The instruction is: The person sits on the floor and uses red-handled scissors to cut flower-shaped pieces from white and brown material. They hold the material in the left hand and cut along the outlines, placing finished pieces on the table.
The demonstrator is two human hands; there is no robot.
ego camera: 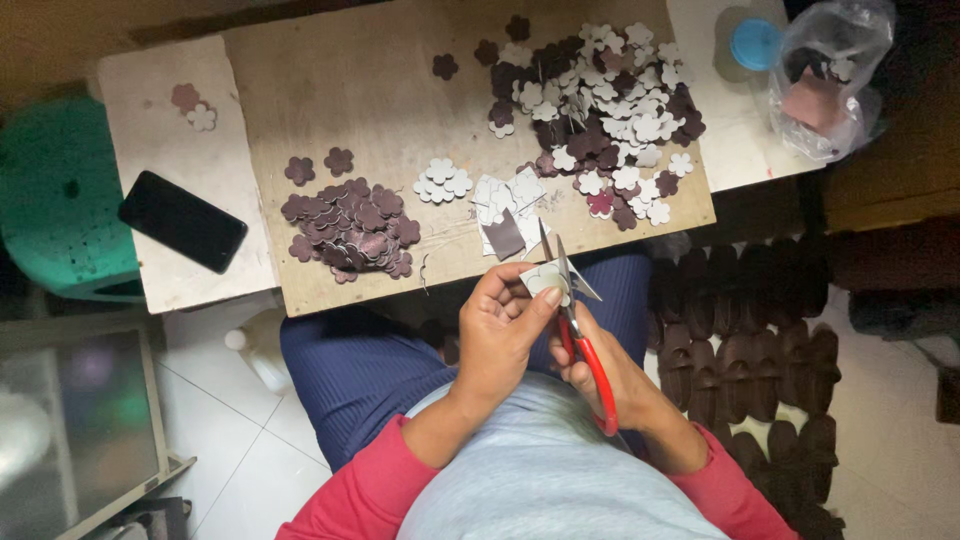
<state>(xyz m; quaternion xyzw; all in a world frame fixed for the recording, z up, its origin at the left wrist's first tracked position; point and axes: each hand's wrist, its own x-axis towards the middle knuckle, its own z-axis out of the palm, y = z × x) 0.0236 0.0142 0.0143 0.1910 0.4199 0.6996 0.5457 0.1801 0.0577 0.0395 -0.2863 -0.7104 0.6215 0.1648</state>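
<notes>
Small pale flower-shaped cutout piece (pixel 546 279) pinched between thumb and fingertips of left hand (pixel 500 330), raised just above near edge of worn brown wooden board surface (pixel 370 90) and over the lap. Left grip closed on the piece, fingers curled around its lower edge, probably to leave the upper outline free for the blades.

Red-handled metal scissors (pixel 580 330) in right hand (pixel 610 375); right grip wrapped around the red handles, blades parted in a narrow V, points aimed away from the body, piece sitting at the blade junction. Hands touching, likely for steadiness during trimming.

Sorted stock on surface:
- dark maroon flower-shaped pieces in a compact heap (pixel 350 225), left near portion, two loose ones just beyond it.
- small cluster of white flower pieces (pixel 443 182), centre.
- grey and white uncut scraps (pixel 505 215), just beyond the scissors' tips, within easy reach.
- large mixed pile of white and maroon flowers (pixel 600 110), far right.

Separation by colour suggests sorting, though cannot confirm.

Black flat phone (pixel 182 221) on pale side panel at left, apart from the work. Clear plastic bag (pixel 830 80) and blue-capped container (pixel 755 45) at far right corner. Dark moulded pieces in rows (pixel 760 350) on floor to the right.
</notes>
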